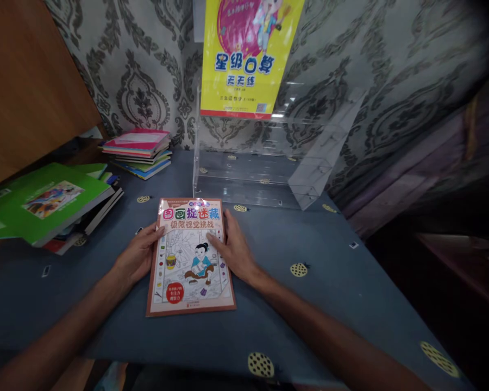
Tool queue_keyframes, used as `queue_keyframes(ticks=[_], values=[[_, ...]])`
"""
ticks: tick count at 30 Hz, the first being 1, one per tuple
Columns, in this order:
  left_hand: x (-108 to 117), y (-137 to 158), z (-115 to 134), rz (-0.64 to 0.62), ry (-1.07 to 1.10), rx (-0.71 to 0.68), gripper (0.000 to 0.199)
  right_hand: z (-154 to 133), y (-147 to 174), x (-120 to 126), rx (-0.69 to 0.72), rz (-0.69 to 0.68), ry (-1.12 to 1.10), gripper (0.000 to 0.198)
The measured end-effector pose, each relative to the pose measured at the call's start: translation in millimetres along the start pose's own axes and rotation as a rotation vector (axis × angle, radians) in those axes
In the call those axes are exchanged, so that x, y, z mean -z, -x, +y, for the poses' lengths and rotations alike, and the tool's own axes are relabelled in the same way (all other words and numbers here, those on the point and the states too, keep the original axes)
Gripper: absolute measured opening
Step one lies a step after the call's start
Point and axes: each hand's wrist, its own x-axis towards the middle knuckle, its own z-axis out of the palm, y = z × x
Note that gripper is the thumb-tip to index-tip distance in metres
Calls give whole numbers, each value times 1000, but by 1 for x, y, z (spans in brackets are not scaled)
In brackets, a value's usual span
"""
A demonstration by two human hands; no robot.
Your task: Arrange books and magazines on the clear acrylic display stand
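A thin picture book (187,255) with a pinkish-brown border and colourful Chinese lettering faces up before me, over the table. My left hand (140,252) grips its left edge, thumb on the cover and the other fingers behind. On the opposite edge, my right hand (234,247) holds it the same way, its thumb across the cover. Beyond the book stands a clear acrylic rack (244,187) with tiers. A yellow workbook (240,81) with a red bottom strip rests upright on the rack's upper part.
On the left lies an untidy pile topped by a green book (49,201). Behind it, a smaller stack with a pink book (138,140) on top sits near the patterned wall (142,92). A wooden panel (32,76) rises at far left. The blue tablecloth (309,315) has pineapple prints.
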Motion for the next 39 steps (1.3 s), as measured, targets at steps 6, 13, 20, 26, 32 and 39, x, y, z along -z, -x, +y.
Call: queue_keyframes(ticks=[6,13,20,26,32,39], values=[[-3,1,2,63,38,-10,33,-23,18,9,-297,-98,-861,81],[-5,3,1,97,68,-15,30,-32,16,21,-427,-226,-1197,45],[-6,4,0,117,77,2,34,-29,15,18,-423,-239,-1197,48],[-18,10,7,182,78,66,35,-27,14,16,-410,-229,-1337,42],[-21,13,9,171,139,117,42,-26,14,17,-407,-216,-1343,40],[-10,11,2,69,108,102,48,-24,12,18,-396,-172,-1324,40]])
